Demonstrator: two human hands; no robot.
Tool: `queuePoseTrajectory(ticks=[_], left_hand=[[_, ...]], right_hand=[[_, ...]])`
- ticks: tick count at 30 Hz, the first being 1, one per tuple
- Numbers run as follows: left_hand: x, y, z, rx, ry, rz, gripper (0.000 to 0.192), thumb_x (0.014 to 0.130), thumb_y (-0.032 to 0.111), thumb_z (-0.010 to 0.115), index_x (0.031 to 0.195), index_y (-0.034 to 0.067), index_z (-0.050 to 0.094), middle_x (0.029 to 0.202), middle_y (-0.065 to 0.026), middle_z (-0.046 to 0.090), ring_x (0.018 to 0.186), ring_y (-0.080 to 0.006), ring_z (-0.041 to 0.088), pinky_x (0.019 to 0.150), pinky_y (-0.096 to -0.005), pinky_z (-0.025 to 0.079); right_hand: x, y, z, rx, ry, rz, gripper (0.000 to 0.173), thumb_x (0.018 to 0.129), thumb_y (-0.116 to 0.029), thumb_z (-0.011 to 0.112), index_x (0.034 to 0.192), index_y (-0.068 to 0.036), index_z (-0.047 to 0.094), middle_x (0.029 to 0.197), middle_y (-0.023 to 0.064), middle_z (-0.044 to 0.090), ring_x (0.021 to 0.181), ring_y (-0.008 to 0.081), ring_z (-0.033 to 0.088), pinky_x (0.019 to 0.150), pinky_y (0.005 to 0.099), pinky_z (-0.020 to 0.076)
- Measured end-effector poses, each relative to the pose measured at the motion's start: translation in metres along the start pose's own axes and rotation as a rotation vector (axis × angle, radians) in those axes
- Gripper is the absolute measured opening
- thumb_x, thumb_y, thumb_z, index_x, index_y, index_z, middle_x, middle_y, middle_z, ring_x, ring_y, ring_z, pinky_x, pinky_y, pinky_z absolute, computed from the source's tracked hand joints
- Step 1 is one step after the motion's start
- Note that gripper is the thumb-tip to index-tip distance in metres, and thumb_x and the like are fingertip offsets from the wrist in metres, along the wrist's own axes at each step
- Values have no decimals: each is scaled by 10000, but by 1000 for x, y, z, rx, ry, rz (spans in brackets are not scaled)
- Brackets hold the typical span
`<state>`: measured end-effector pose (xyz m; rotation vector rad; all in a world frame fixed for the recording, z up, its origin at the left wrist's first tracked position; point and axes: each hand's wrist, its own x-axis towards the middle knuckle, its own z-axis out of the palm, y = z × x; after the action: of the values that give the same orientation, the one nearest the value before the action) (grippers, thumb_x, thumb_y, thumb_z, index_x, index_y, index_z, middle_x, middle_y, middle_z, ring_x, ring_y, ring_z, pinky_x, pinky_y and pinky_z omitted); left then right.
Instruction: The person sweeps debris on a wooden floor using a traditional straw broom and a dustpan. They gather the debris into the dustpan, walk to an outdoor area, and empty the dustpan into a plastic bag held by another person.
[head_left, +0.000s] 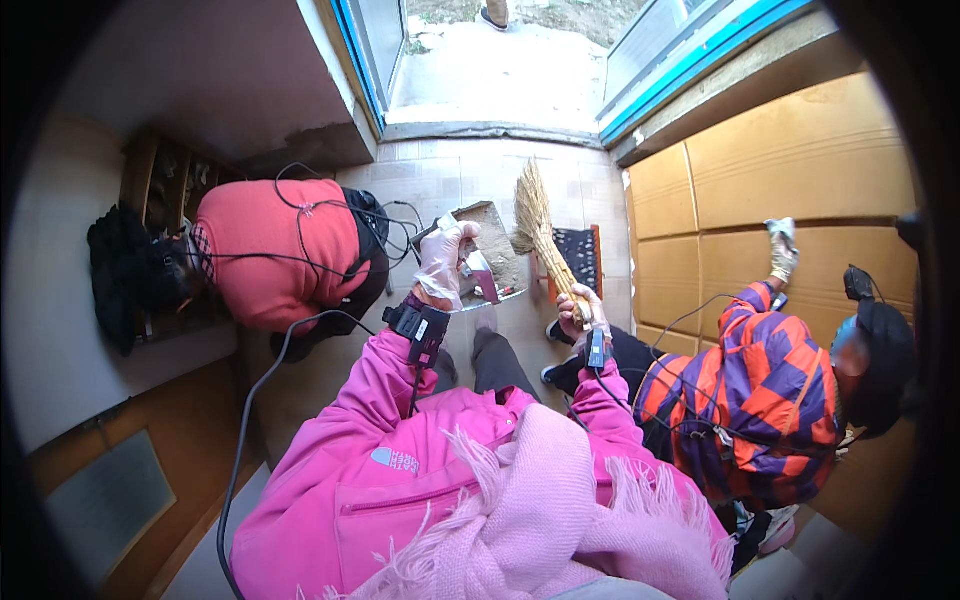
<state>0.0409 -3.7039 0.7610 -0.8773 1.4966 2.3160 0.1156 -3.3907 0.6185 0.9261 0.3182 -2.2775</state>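
Note:
My left hand (444, 259), in a clear thin glove, is closed at the left side of a grey dustpan (496, 234) held over the floor. Dust coats the pan's inside, and a white-and-purple piece (484, 279) with small litter lies towards its near edge. The glove hides the part of the pan that I grip. My right hand (583, 309), also gloved, grips the bound handle of a straw broom (556, 264). Its bristles spread away from me, just right of the dustpan.
A low stool (576, 259) with a dark patterned seat stands beyond the broom handle. At left, a person in a red top (277, 255) bends towards a wooden shelf (161, 169). At right, another person's gloved hand (784, 255) presses a cloth on a wooden panel (802, 172). A doorway sill (487, 133) lies ahead.

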Motion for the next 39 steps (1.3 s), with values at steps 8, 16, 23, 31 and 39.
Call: queuePoseTrajectory(ticks=[8,16,23,31,39], left_hand=[[51,48,1,40,61,14,141,740,171,735,687,158,605,562,62,509,392,-47,386,357,-224,260],[129,115,26,-24,121,-13,95,751,167,716,743,165,621,588,73,505,409,-43,400,350,-215,282],[192,167,67,-15,87,10,95,760,187,713,740,166,623,582,70,506,407,-43,390,351,-214,261],[293,226,124,-33,23,-12,133,773,165,705,690,162,601,542,63,469,393,-61,377,348,-231,267],[394,286,189,79,64,36,91,762,198,699,712,161,633,600,57,508,438,-62,403,378,-231,277]], right_hand=[[48,-17,30,37,28,-51,261,870,-202,630,1050,-45,524,800,49,590,592,123,579,528,279,515],[97,-90,82,16,77,-49,254,861,-210,634,1016,-45,519,772,42,590,600,130,600,518,290,522],[111,-138,127,44,151,-109,252,862,-193,629,1020,-43,502,775,59,563,587,141,588,504,291,512],[121,-213,180,-33,179,-138,266,852,-229,659,998,-50,526,764,40,592,582,110,592,497,244,499],[161,-292,221,-23,220,-215,269,863,-209,655,1044,-72,511,770,46,590,554,95,571,472,233,475]])
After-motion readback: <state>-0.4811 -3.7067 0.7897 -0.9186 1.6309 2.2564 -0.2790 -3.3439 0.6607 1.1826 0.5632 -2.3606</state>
